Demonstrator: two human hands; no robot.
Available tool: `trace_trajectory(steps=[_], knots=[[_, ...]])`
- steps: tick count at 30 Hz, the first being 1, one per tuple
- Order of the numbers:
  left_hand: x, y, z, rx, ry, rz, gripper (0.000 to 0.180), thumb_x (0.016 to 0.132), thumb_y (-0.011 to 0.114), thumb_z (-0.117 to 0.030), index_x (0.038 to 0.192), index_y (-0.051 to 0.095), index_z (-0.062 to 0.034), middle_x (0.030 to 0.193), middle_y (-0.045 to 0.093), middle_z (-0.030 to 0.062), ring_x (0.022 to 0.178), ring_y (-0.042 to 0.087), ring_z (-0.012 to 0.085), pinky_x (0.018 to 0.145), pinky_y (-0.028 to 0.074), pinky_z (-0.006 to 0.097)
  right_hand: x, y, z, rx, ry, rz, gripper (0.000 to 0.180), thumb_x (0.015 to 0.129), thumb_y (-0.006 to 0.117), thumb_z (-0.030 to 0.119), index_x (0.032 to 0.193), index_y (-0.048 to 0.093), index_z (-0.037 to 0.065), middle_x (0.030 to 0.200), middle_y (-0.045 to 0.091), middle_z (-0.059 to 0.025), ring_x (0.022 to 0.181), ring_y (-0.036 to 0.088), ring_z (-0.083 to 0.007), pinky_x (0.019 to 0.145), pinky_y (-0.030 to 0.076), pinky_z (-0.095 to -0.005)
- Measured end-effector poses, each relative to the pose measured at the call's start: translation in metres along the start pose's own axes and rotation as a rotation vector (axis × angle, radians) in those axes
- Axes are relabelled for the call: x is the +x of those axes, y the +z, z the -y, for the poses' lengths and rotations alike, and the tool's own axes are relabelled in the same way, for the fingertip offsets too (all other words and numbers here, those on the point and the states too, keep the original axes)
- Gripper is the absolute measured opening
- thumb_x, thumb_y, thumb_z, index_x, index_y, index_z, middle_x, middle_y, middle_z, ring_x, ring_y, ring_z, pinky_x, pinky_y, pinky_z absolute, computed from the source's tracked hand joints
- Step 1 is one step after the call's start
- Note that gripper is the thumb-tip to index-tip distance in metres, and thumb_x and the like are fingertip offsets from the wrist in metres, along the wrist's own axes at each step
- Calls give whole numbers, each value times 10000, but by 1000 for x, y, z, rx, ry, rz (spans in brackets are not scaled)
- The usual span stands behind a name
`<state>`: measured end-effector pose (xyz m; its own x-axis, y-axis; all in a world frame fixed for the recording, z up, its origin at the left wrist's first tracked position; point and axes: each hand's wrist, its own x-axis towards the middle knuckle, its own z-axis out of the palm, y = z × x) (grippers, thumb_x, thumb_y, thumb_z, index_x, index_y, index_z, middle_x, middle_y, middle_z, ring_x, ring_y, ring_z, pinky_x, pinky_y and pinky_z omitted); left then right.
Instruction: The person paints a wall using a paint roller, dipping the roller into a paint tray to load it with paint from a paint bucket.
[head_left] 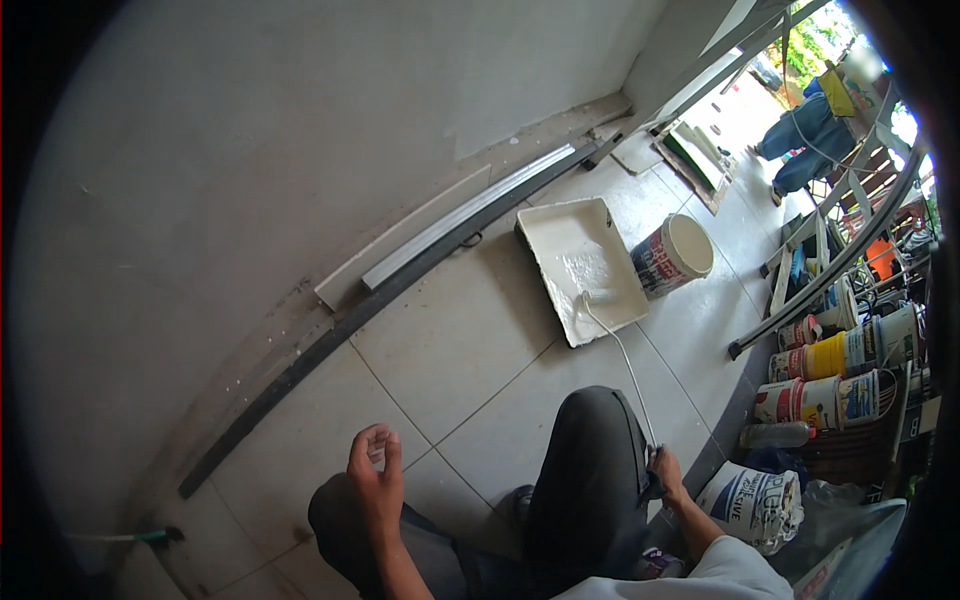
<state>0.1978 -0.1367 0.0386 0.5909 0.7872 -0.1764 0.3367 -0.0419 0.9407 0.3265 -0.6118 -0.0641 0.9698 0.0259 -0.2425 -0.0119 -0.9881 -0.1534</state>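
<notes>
My right hand (665, 475) is closed around the grip of a paint roller (627, 362), beside my right knee. The roller's long thin rod runs forward, and its head lies in the white paint of a paint tray (637, 303). This tray rests on the tiled floor in front of my knees, its inside coated white. Just right of it stands a paint bucket (662, 268) with white smears on its side. Over my left knee I hold my left hand (377, 475) raised, fingers loosely bent, thumb apart, holding nothing.
A long dark bar (320, 360) and a pale metal strip (470, 215) lie along the wall (250, 150). Several buckets (827, 355) crowd the right side near a metal frame (800, 318). An open sack (750, 505) sits by my right arm. Another person (815, 140) stands far right.
</notes>
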Motion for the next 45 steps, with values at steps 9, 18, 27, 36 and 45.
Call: trace_trajectory(steps=[9, 18, 27, 36, 45], knots=[[2, -15, 20, -33, 29, -91, 226, 817, 615, -217, 940, 588, -30, 871, 619, 74, 815, 590, 182, 718, 446, 303, 46, 4, 41, 115, -105, -68, 305, 895, 485, 231, 756, 520, -38, 688, 569, -270, 690, 551, -463, 584, 427, -509], [20, -32, 39, 48, 30, -111, 235, 802, 633, -199, 920, 582, -2, 863, 619, 106, 801, 599, 194, 681, 466, 315, 0, 0, 30, 164, 251, -76, 414, 872, 520, 313, 706, 531, -66, 664, 549, -268, 653, 550, -430, 596, 399, -484], [18, -42, 28, 56, 44, -128, 238, 804, 631, -197, 919, 581, 5, 865, 617, 123, 795, 600, 208, 716, 476, 324, 59, -33, 152, 542, -194, -213, 418, 891, 523, 280, 648, 427, -46, 536, 387, -147, 521, 343, -199, 495, 298, -393], [7, -62, 42, 140, 42, -168, 234, 824, 622, -216, 936, 576, -16, 869, 616, 71, 813, 588, 158, 673, 473, 286, 110, -63, 347, 798, -543, -200, 342, 892, 536, 256, 716, 470, -30, 581, 459, -108, 544, 455, -198, 507, 350, -356], [-7, -86, 36, 145, 38, -214, 238, 804, 642, -182, 921, 579, 15, 867, 615, 123, 793, 596, 212, 721, 478, 322, 93, -29, 381, 792, -661, -187, 351, 848, 593, 281, 745, 488, -38, 589, 482, -173, 508, 445, -291, 503, 358, -389]])
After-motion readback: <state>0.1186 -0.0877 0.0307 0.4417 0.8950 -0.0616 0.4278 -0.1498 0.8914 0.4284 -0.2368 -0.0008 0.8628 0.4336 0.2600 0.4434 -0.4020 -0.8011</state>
